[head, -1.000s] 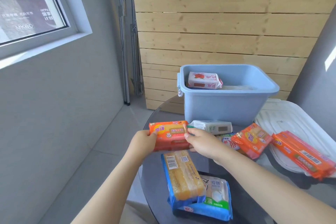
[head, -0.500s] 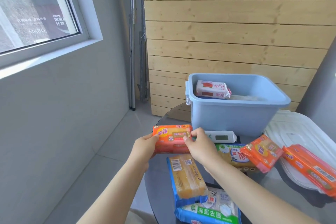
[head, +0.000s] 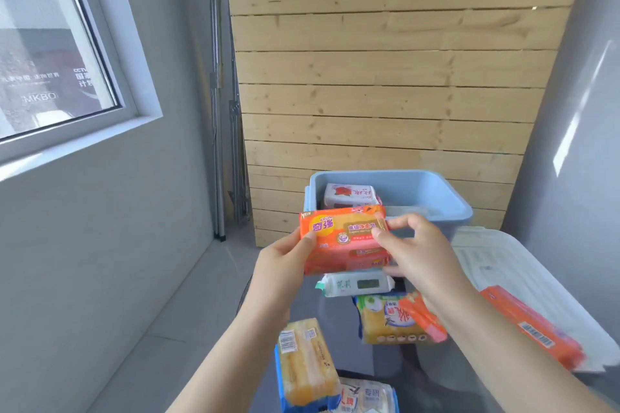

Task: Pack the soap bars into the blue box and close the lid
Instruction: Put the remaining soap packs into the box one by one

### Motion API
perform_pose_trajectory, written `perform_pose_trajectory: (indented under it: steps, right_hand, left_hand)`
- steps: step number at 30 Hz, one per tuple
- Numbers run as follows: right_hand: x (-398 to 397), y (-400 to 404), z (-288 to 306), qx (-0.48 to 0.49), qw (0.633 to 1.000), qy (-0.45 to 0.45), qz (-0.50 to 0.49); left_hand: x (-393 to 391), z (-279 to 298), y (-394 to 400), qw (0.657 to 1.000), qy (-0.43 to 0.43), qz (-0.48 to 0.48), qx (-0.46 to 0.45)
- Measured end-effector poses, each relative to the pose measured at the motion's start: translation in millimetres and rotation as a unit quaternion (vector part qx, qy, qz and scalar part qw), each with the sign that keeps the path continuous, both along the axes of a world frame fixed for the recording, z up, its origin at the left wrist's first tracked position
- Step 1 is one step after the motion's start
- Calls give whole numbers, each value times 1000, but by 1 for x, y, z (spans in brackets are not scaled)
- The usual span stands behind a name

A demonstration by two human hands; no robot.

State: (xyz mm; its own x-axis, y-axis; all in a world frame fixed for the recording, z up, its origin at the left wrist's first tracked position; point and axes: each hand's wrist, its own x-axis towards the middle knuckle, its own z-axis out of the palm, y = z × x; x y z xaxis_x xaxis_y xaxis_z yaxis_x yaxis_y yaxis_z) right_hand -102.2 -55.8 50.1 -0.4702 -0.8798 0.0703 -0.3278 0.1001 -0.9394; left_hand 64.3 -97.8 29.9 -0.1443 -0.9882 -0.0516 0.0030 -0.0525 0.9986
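An orange soap pack (head: 345,238) is held in the air between my left hand (head: 285,261) and my right hand (head: 416,251), just in front of the blue box (head: 449,201). The box stands open on the glass table, with a white-and-red soap pack (head: 349,194) inside at its left. Below my hands lie a white soap pack (head: 355,284), a yellow-and-blue pack (head: 385,322), a small orange pack (head: 422,318), a yellow bar in blue wrap (head: 305,362) and a white-and-blue pack (head: 369,396).
The white lid (head: 523,265) lies on the table to the right of the box, with a long orange pack (head: 533,325) on it. A wooden slat wall (head: 385,77) stands behind the box. A grey wall and a window (head: 50,43) are at the left.
Both hands have lifted the orange soap pack off the table and carried it up toward the box front. The camera has tilted, so the box sits lower in view.
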Motion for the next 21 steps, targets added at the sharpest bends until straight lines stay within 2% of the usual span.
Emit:
perform_pose_trajectory:
  steps: [4,8,16,21]
  right_hand:
    - [-36,-8,29,-53,998,-38,-23]
    - [-74,-28,44,-64,995,-46,-53]
    - [-127,-86,24,2,995,13,-98]
    - [-145,-114,9,39,993,32,-105]
  left_hand:
    - [-38,39,-17,999,-10,-31,-41]
    - [-84,57,-48,997,-26,-64,-25]
    - [-153,31,-117,992,-87,-82,36]
    - [-172,14,-147,982,-158,-102,13]
